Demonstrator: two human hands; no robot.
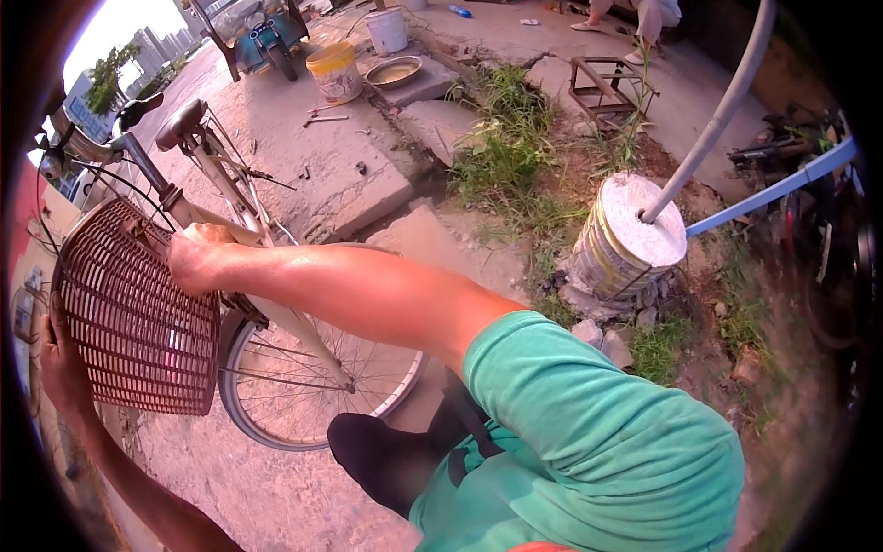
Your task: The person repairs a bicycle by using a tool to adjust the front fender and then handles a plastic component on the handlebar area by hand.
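A brown woven bicycle basket (138,313) hangs at the front of a pale bicycle, below its handlebar (83,143). My right arm reaches across to it. My right hand (200,258) is closed in a fist beside the basket's rear edge, close to the head of the frame (189,213); what its fingers hold is hidden. My left hand (63,368) lies against the basket's outer side with its fingers stretched upward. The front wheel (230,391) stands under the basket, near my knee. The dark saddle (182,124) shows behind the handlebar.
A concrete-filled bucket (635,230) with an upright pole (713,124) stands at right, by grass (506,138). At the back are a yellow-rimmed bucket (334,74), a white bucket (386,32), a metal basin (394,72), a three-wheeler (267,41), a metal frame (607,92) and a seated person (644,18).
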